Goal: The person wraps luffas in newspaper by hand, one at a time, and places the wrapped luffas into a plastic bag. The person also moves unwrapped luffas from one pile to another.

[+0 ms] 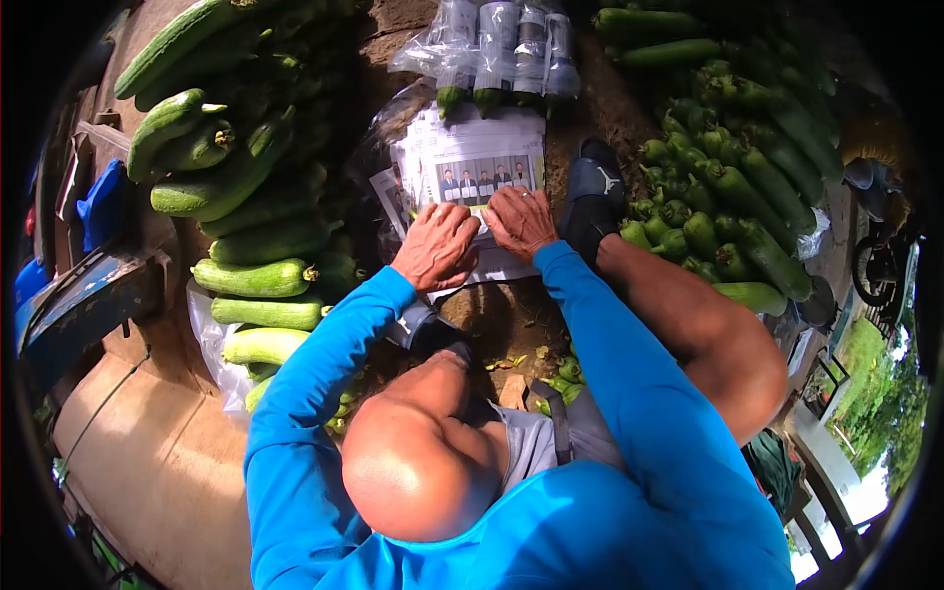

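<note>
- The left hand (436, 246) is curled, knuckles up, on the near left part of the paper (472, 146); its fingertips are hidden, so a firm grasp cannot be told.
- The right hand (521, 221) is bent over the near right part, close beside the left; its grasp cannot be told either.
- A sliver of green (479, 209) shows between the hands, mostly covered.
- The paper, printed sheets with a photo of several people, lies on brown ground (492, 320) between the feet.
- A dark sandal (596, 177) stands just beyond the paper's right edge.
- The ground is in patchy sun and shade; a tan surface (162, 452) lies to the left, greenery (870, 379) far right.
- Clear plastic (511, 49) at the paper's far edge holds a row of wrapped gourds (497, 39), green ends facing the paper.
- Loose gourds (258, 278) are heaped left, some near a pale plastic sheet (214, 349); another pile (723, 187) lies right.
</note>
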`<state>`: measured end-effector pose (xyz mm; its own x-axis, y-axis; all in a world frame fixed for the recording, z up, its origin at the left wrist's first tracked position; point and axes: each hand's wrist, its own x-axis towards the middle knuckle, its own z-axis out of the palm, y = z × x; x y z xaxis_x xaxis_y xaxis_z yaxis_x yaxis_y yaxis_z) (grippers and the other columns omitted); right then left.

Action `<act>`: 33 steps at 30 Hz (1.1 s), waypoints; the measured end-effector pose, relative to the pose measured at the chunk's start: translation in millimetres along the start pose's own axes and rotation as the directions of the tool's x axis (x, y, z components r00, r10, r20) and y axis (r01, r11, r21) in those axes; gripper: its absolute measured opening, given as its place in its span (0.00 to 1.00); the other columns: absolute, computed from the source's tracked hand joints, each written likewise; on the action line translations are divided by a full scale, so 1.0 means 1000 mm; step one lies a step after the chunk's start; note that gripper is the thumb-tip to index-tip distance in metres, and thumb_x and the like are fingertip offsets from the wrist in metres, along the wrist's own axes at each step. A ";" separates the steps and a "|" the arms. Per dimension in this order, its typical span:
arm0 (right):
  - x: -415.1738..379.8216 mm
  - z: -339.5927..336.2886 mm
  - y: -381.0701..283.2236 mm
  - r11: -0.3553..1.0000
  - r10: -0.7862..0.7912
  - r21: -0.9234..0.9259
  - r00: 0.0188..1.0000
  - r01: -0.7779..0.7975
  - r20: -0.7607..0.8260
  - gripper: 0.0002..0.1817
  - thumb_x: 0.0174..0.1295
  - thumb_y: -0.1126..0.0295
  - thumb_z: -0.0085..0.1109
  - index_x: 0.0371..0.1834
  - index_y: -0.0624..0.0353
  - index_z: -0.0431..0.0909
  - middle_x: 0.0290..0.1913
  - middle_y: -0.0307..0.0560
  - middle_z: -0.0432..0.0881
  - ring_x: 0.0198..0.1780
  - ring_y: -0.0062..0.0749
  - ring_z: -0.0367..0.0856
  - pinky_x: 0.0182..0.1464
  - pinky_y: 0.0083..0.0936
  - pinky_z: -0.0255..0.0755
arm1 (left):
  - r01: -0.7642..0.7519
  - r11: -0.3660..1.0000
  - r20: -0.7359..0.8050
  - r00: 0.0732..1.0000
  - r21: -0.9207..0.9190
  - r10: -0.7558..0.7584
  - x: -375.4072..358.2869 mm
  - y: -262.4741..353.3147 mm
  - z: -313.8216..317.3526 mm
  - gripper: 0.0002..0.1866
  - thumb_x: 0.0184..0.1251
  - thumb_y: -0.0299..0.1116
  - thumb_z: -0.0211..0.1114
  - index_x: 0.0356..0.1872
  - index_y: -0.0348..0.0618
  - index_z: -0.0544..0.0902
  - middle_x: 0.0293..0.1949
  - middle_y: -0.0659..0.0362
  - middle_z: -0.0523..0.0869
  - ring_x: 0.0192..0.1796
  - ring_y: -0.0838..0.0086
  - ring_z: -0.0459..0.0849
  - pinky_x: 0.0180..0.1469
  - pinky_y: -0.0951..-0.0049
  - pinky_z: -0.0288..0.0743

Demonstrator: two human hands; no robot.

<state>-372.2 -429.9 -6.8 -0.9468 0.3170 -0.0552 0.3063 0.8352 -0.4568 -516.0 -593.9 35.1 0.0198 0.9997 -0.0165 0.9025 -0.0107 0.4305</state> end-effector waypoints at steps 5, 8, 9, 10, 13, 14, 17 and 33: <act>0.033 0.005 0.016 0.994 0.049 0.098 0.996 -0.056 0.073 0.12 0.67 0.58 0.53 0.45 0.53 0.74 0.42 0.49 0.80 0.45 0.50 0.80 0.50 0.47 0.63 | 0.157 0.976 0.039 0.986 0.154 -0.164 -0.005 0.021 0.016 0.43 0.54 0.43 0.67 0.70 0.32 0.65 0.66 0.42 0.69 0.68 0.46 0.69 0.69 0.45 0.63; 0.050 0.016 0.028 0.963 0.207 0.150 0.971 -0.224 0.120 0.12 0.66 0.58 0.53 0.45 0.53 0.73 0.43 0.49 0.80 0.44 0.52 0.80 0.51 0.47 0.64 | 0.231 0.947 -0.037 0.973 0.225 -0.228 0.012 0.016 0.031 0.42 0.54 0.41 0.66 0.70 0.32 0.65 0.66 0.42 0.69 0.69 0.46 0.68 0.67 0.44 0.63; 0.055 0.020 0.032 0.949 0.223 0.206 0.971 -0.237 0.088 0.12 0.64 0.60 0.54 0.44 0.54 0.73 0.43 0.51 0.79 0.46 0.55 0.79 0.51 0.48 0.65 | 0.269 0.924 -0.066 0.963 0.273 -0.260 0.017 0.013 0.037 0.40 0.56 0.39 0.65 0.70 0.33 0.65 0.66 0.43 0.70 0.69 0.47 0.68 0.67 0.44 0.64; 0.059 0.027 0.040 0.951 0.216 0.206 0.972 -0.230 0.092 0.12 0.64 0.60 0.54 0.44 0.54 0.73 0.43 0.51 0.79 0.46 0.55 0.79 0.51 0.48 0.65 | 0.277 0.921 -0.068 0.961 0.273 -0.269 0.020 0.007 0.047 0.40 0.56 0.39 0.65 0.70 0.33 0.65 0.66 0.43 0.70 0.69 0.47 0.68 0.67 0.44 0.64; 0.071 0.026 0.043 0.980 0.126 0.161 0.990 -0.115 -0.060 0.11 0.61 0.62 0.56 0.42 0.55 0.73 0.43 0.52 0.77 0.49 0.53 0.77 0.51 0.47 0.66 | 0.340 0.878 -0.215 0.936 0.336 -0.280 0.032 -0.004 0.064 0.32 0.62 0.33 0.57 0.69 0.36 0.67 0.66 0.47 0.71 0.69 0.51 0.68 0.66 0.43 0.63; 0.072 0.020 0.042 0.997 0.072 0.037 0.991 -0.068 -0.113 0.11 0.61 0.63 0.57 0.41 0.55 0.73 0.44 0.51 0.76 0.50 0.52 0.76 0.52 0.46 0.66 | 0.346 0.878 -0.216 0.934 0.331 -0.286 0.034 -0.009 0.068 0.32 0.62 0.33 0.57 0.69 0.36 0.67 0.66 0.47 0.71 0.69 0.51 0.68 0.66 0.43 0.63; 0.071 -0.002 0.026 0.997 0.016 -0.074 0.992 -0.026 -0.126 0.10 0.60 0.63 0.59 0.40 0.56 0.74 0.45 0.50 0.75 0.53 0.48 0.74 0.53 0.45 0.66 | 0.357 0.877 -0.199 0.931 0.322 -0.306 0.047 -0.027 0.072 0.32 0.58 0.38 0.63 0.65 0.38 0.69 0.58 0.49 0.73 0.61 0.55 0.72 0.62 0.46 0.65; 0.095 0.034 0.039 0.970 0.104 -0.217 0.993 -0.113 -0.052 0.14 0.70 0.57 0.49 0.38 0.54 0.78 0.42 0.45 0.79 0.48 0.46 0.78 0.47 0.46 0.69 | 0.352 0.928 -0.103 0.934 0.123 -0.341 0.064 -0.048 0.031 0.49 0.40 0.47 0.73 0.68 0.39 0.66 0.63 0.49 0.70 0.65 0.51 0.68 0.65 0.38 0.58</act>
<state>-453.8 -382.7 -59.9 -0.9036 0.4247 -0.0563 0.4249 0.8717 -0.2440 -544.9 -530.0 -14.4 -0.3335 0.9402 -0.0691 0.8972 0.3390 0.2829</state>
